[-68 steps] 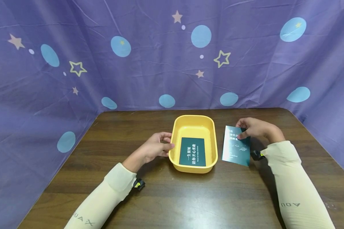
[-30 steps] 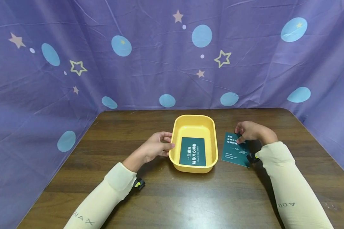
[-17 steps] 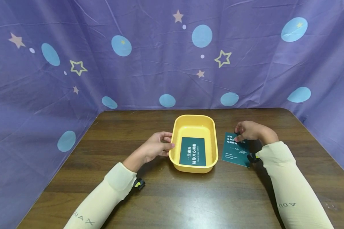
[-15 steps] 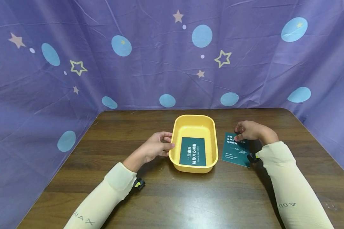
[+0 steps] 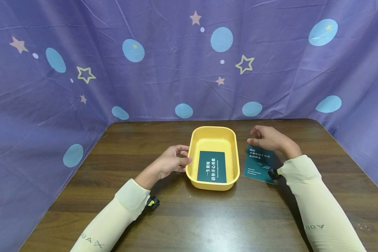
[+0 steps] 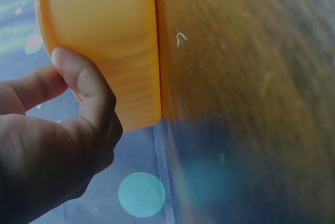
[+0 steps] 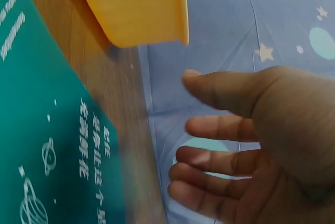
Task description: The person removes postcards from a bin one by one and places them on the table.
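A yellow plastic tray (image 5: 212, 186) stands on the table with a dark green printed card (image 5: 211, 166) lying inside it. My left hand (image 5: 167, 161) holds the tray by its left rim, thumb and forefinger meeting at the edge in the left wrist view. To the right of the tray, a second green card (image 5: 259, 164) with white lettering and small planet drawings lies on the tabletop. My right hand (image 5: 269, 137) hovers over the far end of that card. In the right wrist view its fingers (image 7: 214, 158) are apart from the thumb, with nothing between them.
The brown wooden table (image 5: 176, 217) reaches back to a purple curtain (image 5: 163, 70) with stars and blue dots. Both forearms wear pale sleeves, and a small dark device (image 5: 152, 202) sits at the left wrist.
My right hand first lowers the second card to the tabletop, then lets go and lifts up and slightly left. The left hand and the tray stay in place.
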`<state>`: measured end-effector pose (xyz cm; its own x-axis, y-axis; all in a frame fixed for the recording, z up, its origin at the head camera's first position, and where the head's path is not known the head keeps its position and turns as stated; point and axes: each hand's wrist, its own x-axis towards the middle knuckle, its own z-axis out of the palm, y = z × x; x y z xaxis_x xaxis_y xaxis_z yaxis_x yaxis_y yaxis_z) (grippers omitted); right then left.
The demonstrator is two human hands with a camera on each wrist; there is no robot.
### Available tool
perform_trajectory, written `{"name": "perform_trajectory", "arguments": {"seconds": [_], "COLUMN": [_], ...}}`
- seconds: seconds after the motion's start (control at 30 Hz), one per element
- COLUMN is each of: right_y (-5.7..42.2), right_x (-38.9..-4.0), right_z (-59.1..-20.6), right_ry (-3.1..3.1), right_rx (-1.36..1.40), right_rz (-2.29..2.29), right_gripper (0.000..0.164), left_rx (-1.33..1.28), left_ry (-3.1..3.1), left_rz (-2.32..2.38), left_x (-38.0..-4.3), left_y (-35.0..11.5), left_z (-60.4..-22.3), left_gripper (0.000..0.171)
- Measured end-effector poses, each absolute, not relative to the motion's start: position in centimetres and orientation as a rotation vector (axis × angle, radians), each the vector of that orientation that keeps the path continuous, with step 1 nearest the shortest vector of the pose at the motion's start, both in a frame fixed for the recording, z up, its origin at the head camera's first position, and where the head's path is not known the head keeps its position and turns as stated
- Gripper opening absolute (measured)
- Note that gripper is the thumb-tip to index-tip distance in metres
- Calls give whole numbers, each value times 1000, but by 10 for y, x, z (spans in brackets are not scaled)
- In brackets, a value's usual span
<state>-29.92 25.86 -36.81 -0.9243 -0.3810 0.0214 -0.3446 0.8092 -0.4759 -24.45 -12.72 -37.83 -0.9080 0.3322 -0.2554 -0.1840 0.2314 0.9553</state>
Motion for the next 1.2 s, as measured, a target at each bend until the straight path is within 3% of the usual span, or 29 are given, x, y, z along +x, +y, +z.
{"name": "perform_trajectory", "arguments": {"seconds": [0.43,1.2], "right_y": [217,155], "right_x": [-294,-277], "right_z": [-363,-374], "right_ry": [3048,2983], "right_rx": [-706,-964], "right_rz": [-920,-705], "right_gripper": [55,70], "left_rx": [140,130], "left_ry": [2094,2105], "left_rz": [1721,1728], "left_x": [-246,-246], "left_y": [-127,-127], "left_z": [-380,-379], "left_gripper": [54,54]}}
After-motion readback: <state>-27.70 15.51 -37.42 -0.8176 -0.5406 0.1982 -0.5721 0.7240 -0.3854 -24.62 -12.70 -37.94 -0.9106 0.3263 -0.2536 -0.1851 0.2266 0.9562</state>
